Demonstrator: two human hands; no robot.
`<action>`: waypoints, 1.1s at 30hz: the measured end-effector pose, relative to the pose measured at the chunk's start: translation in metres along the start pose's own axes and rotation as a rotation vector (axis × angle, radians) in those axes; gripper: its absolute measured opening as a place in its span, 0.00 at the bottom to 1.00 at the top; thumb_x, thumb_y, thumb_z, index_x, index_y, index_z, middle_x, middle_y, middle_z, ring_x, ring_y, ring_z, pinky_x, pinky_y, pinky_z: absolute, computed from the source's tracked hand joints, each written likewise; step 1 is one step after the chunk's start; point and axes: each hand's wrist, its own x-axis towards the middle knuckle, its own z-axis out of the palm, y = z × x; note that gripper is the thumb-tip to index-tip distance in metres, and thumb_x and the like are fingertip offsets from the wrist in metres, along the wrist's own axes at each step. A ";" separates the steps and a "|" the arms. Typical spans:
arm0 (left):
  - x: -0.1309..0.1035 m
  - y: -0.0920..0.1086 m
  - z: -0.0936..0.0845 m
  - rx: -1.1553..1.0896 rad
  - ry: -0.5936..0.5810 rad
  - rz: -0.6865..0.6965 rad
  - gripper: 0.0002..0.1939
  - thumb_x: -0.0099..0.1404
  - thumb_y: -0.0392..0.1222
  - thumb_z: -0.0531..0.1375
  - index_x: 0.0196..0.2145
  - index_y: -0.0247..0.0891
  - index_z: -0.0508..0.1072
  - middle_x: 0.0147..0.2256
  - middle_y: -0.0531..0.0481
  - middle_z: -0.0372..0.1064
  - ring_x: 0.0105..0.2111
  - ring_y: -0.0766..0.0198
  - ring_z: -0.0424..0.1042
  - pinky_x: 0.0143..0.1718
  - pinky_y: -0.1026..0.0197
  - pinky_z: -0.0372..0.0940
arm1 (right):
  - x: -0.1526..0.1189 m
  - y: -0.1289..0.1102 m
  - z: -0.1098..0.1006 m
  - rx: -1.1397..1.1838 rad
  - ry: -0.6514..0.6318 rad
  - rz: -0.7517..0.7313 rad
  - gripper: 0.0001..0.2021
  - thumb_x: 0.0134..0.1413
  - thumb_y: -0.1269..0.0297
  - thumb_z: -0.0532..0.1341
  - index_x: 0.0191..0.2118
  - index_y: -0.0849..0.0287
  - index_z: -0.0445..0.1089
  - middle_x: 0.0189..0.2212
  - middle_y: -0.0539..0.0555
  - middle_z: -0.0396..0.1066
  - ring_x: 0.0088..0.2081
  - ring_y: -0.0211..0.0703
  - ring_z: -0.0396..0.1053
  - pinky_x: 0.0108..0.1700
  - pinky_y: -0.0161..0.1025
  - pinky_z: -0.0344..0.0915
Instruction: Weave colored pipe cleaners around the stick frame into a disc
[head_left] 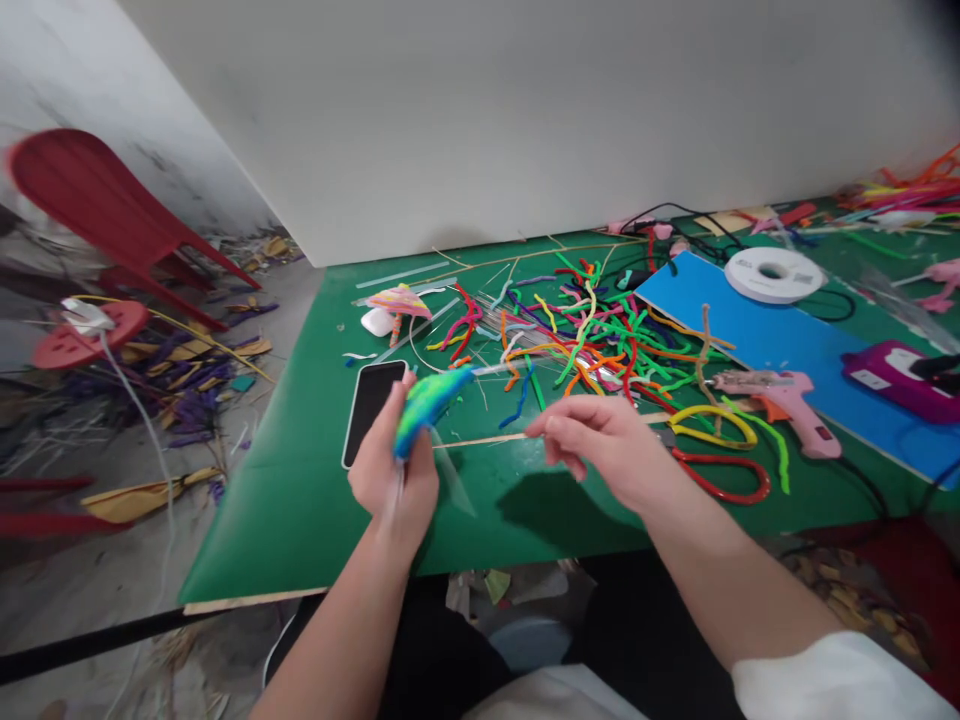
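My left hand (418, 495) is closed around a fuzzy blue and green pipe-cleaner piece (435, 402), slightly blurred, with a pale thin strip trailing over the wrist. A dark-screened phone (373, 405) lies just behind that hand. My right hand (600, 440) hovers over the table with thumb and fingertips pinched together; whether something thin is between them cannot be made out. Near its fingertips a thin wooden stick (480, 441) runs across the table. Beyond both hands lies a tangle of coloured pipe cleaners (589, 330).
A pink glue gun (799, 405) and red-handled scissors (739, 492) lie to the right. Behind them are a blue board (787, 335), a white spool (775, 273) and a purple box (900, 380). A small pipe-cleaner umbrella (400, 300) is at back left. Left stands a red chair (112, 200).
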 end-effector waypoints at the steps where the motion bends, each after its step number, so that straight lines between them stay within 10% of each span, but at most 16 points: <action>1: 0.003 -0.001 0.003 -0.064 0.023 -0.175 0.22 0.60 0.36 0.54 0.53 0.41 0.62 0.48 0.46 0.67 0.48 0.58 0.66 0.49 0.55 0.63 | -0.001 -0.004 -0.008 -0.115 0.053 -0.042 0.11 0.48 0.56 0.59 0.29 0.59 0.72 0.19 0.49 0.67 0.16 0.29 0.57 0.17 0.29 0.53; 6: 0.016 -0.005 0.006 -0.520 -0.153 -0.728 0.27 0.54 0.37 0.58 0.52 0.46 0.60 0.47 0.48 0.66 0.41 0.59 0.70 0.37 0.59 0.69 | -0.010 -0.012 -0.061 -0.711 0.461 -0.157 0.12 0.48 0.55 0.58 0.34 0.57 0.72 0.27 0.53 0.72 0.25 0.39 0.67 0.27 0.35 0.62; 10: 0.019 -0.002 0.002 -0.644 -0.298 -0.916 0.26 0.52 0.38 0.59 0.50 0.46 0.61 0.40 0.49 0.68 0.28 0.64 0.70 0.20 0.66 0.66 | -0.027 0.019 -0.107 -1.178 0.308 -0.072 0.14 0.50 0.56 0.56 0.39 0.56 0.71 0.37 0.55 0.72 0.38 0.48 0.69 0.39 0.42 0.64; 16: 0.017 0.003 0.002 -0.742 -0.346 -0.998 0.22 0.51 0.39 0.61 0.45 0.44 0.66 0.37 0.52 0.69 0.30 0.65 0.70 0.24 0.67 0.66 | -0.060 0.060 -0.134 -1.490 0.125 -0.134 0.16 0.52 0.62 0.54 0.45 0.60 0.69 0.46 0.60 0.67 0.47 0.49 0.65 0.49 0.45 0.61; 33: 0.011 0.008 0.008 -0.775 -0.501 -1.030 0.21 0.50 0.42 0.63 0.44 0.42 0.68 0.38 0.51 0.71 0.37 0.61 0.71 0.38 0.60 0.66 | -0.057 0.036 -0.140 -1.783 -0.122 0.130 0.21 0.37 0.76 0.54 0.43 0.66 0.64 0.39 0.64 0.67 0.42 0.52 0.66 0.41 0.43 0.61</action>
